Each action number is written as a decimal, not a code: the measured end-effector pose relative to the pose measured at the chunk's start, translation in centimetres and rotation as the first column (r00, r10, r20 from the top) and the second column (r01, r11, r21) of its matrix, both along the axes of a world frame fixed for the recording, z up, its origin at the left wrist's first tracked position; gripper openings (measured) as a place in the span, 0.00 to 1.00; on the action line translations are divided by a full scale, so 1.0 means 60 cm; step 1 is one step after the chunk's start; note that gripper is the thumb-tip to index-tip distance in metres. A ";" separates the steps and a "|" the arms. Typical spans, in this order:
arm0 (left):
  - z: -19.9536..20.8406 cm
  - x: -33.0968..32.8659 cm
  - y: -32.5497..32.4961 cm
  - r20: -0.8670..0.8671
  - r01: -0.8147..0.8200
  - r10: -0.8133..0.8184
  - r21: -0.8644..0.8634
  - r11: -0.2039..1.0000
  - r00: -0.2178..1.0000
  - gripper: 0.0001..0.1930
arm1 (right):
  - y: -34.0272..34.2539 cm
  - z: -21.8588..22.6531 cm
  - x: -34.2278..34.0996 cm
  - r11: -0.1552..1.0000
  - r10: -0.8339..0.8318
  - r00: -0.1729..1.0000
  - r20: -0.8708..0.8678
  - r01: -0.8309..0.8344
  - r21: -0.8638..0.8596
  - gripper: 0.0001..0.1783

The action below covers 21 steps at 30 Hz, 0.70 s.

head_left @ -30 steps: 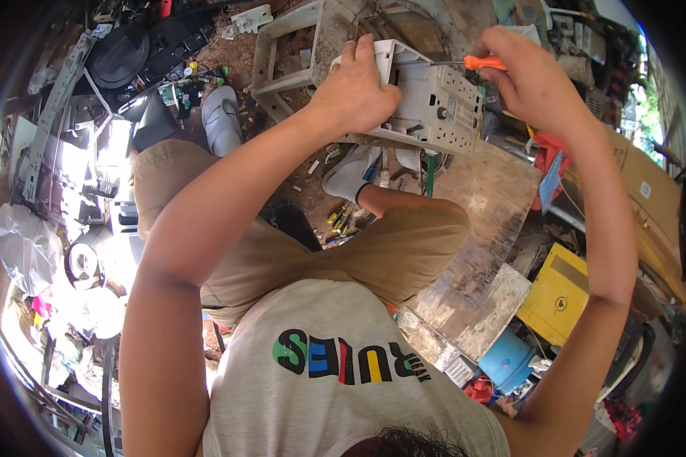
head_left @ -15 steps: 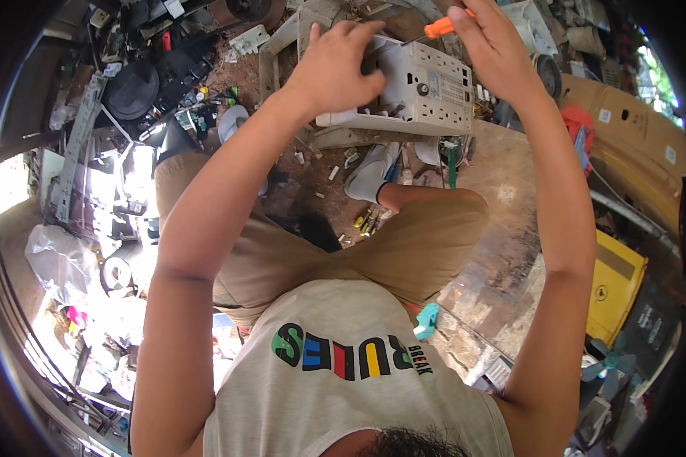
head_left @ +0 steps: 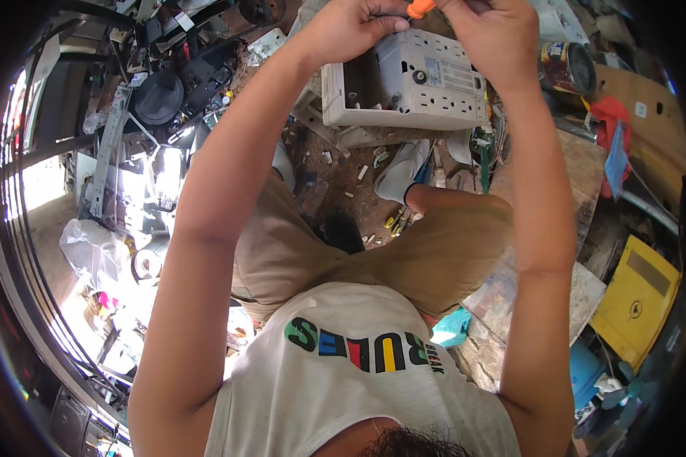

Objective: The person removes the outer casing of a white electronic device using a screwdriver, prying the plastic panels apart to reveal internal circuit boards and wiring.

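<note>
My right hand (head_left: 492,38) is closed round a screwdriver (head_left: 421,7) with an orange handle, at the top edge of the view. My left hand (head_left: 351,30) is beside the screwdriver's shaft, thumb and fingers drawn together; what they pinch is hidden. Just below both hands sits a whitish plastic casing (head_left: 450,91), tilted, with slots, holes and a round dark fitting in its panel. An open compartment on its left side shows a dark inside with small bits in it. Part of both hands lies close to the upper frame edge.
Under the casing is a grey frame (head_left: 343,137). My crossed legs (head_left: 434,236) are just nearer. Scrap parts and a black disc (head_left: 158,97) lie left. At right are a tin can (head_left: 568,67), red cloth (head_left: 610,126), a cardboard sheet (head_left: 648,141) and a yellow panel (head_left: 636,301).
My left hand has left the casing's open side and come up to the screwdriver. The screwdriver and my right hand have moved up and left relative to the casing. The whole view has shifted.
</note>
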<state>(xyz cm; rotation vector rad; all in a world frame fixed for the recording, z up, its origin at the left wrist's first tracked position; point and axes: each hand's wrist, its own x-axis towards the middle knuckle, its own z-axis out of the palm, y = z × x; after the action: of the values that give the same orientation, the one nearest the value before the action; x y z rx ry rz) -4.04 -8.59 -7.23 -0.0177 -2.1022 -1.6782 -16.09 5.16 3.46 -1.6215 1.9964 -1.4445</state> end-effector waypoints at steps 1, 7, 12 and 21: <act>0.002 -0.002 -0.002 0.045 -0.013 0.015 -0.036 0.999 0.999 0.11 | 0.001 -0.007 -0.013 0.999 0.033 0.999 -0.030 -0.034 -0.020 0.13; 0.004 -0.003 0.001 0.079 -0.153 0.161 -0.106 0.983 0.984 0.08 | -0.003 -0.023 0.004 0.998 0.036 0.999 0.038 -0.034 -0.060 0.15; 0.016 -0.009 -0.005 0.160 -0.172 0.199 -0.168 0.971 0.967 0.07 | 0.002 0.003 -0.005 0.993 -0.060 0.975 -0.212 0.079 0.083 0.18; 0.033 -0.004 -0.006 0.232 -0.215 0.250 -0.164 0.963 0.940 0.08 | 0.004 0.022 -0.006 0.988 0.103 0.994 -0.038 -0.098 0.119 0.18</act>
<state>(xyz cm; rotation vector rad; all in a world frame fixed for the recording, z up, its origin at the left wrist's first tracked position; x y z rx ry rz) -4.28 -8.93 -5.22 0.4068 -2.2944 -1.4568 -16.47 5.42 4.78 -1.6909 1.9518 -1.2424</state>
